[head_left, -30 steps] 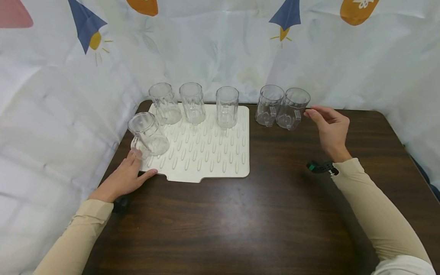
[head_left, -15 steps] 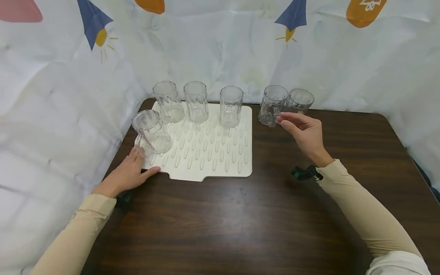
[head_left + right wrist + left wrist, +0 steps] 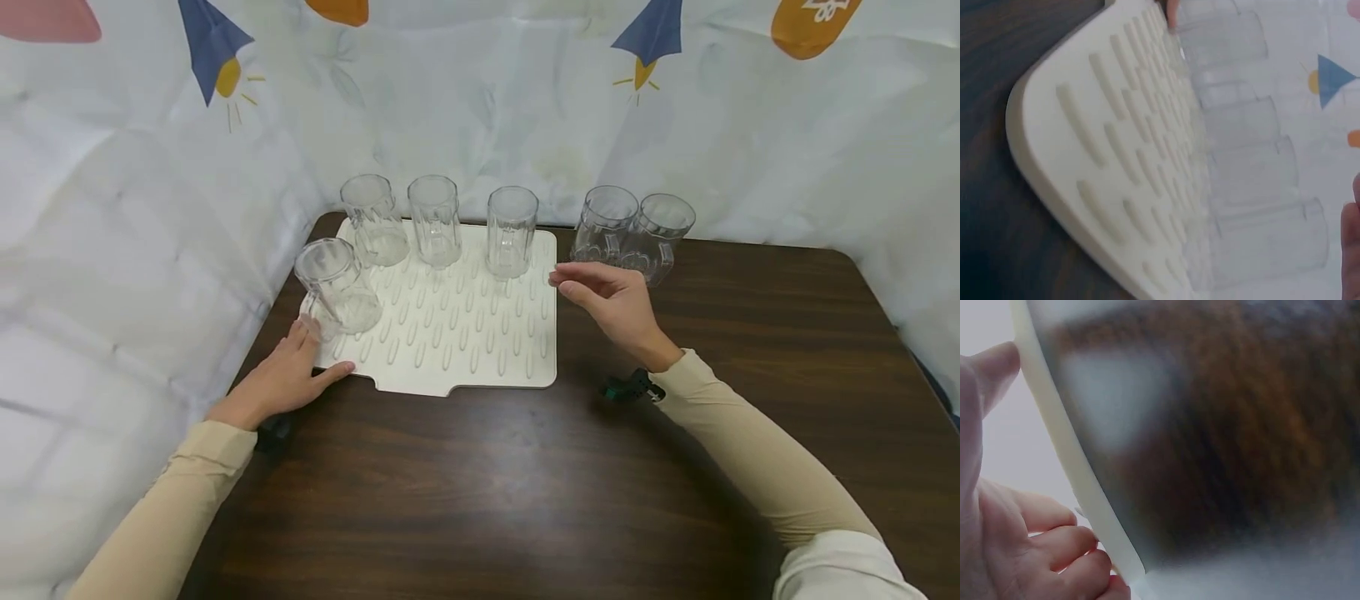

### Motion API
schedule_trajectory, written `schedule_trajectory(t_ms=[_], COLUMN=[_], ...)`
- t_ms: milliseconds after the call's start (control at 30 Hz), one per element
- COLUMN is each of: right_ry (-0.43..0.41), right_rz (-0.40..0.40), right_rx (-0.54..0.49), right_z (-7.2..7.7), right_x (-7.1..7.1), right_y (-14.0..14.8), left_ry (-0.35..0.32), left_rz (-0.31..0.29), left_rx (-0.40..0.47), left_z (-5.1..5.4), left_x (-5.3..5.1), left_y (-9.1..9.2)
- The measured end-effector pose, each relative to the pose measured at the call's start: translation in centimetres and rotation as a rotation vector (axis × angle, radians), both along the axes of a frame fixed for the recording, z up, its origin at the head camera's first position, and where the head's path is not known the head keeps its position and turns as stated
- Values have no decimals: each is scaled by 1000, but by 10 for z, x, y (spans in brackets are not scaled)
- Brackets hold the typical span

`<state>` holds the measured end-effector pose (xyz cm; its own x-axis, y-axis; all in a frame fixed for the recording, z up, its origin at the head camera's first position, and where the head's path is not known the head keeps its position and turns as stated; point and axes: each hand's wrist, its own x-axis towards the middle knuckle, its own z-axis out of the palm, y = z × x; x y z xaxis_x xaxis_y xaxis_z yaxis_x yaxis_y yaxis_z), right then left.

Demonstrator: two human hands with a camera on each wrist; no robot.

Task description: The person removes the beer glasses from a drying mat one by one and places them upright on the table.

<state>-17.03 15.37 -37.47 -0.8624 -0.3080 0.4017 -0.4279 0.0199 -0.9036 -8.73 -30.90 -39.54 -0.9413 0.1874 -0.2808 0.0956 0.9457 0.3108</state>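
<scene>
Tray (image 3: 465, 346): flat on the dark table (image 3: 480, 483) before me, bearing four upright clear mugs (image 3: 512, 242).
My left hand (image 3: 279, 379) rests at the front-left corner, fingers extended, thumb against the front edge, gripping no mug. My right hand (image 3: 611, 307) is at the right edge, fingers loosely bent, thumb slightly apart from them, holding nothing. Two further mugs (image 3: 603, 225) stand on the table, right of the tray.

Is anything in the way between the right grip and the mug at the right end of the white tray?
Nothing that I can see! Only bare white tray shows between the right grip and that mug. The two mugs off the tray stand to the side.
</scene>
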Motion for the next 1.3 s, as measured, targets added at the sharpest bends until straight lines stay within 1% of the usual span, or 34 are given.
schedule_trajectory(t_ms=[133, 200, 300, 333, 433, 533, 567, 667, 800, 933, 1133, 1300], right_ry=[-53, -57, -66, -67, -82, -100, -103, -101, -104, -150, -232, -229], right_rz=[64, 94, 143, 156, 194, 220, 229, 251, 271, 287, 306, 330], right_rx=[17, 19, 10, 8, 10, 34, 40, 71, 99, 109, 86, 81], right_z=[-4, -5, -6, -6, -6, -6, -6, -7, -9, -13, -20, -24], right_x=[3, 4, 5, 5, 6, 8, 9, 10, 10, 11, 13, 16], right_y=[-19, -27, -41, -45, -60, -73, -78, -91, -105, -117, -133, -146], left_ry=[-8, -2, 17, 34, 54, 51, 39, 28, 28, 31, 26, 33], left_rz=[0, -6, -14, -7, -11, -13, -23, -26, -25, -27, -36, -43], left_rx=[1, -2, -8, 5, 3, -12, -36, -61, -82, -106, -134, -150], left_z=[-5, -6, -9, -13, -15, -11, -7, -4, -5, -5, -4, -3], left_x=[2, 4, 5, 5, 5, 6, 6, 5, 3, 2, 1, 0], left_y=[1, 1, -2, -5, -7, -5, -2, -1, -1, 0, 2, 2])
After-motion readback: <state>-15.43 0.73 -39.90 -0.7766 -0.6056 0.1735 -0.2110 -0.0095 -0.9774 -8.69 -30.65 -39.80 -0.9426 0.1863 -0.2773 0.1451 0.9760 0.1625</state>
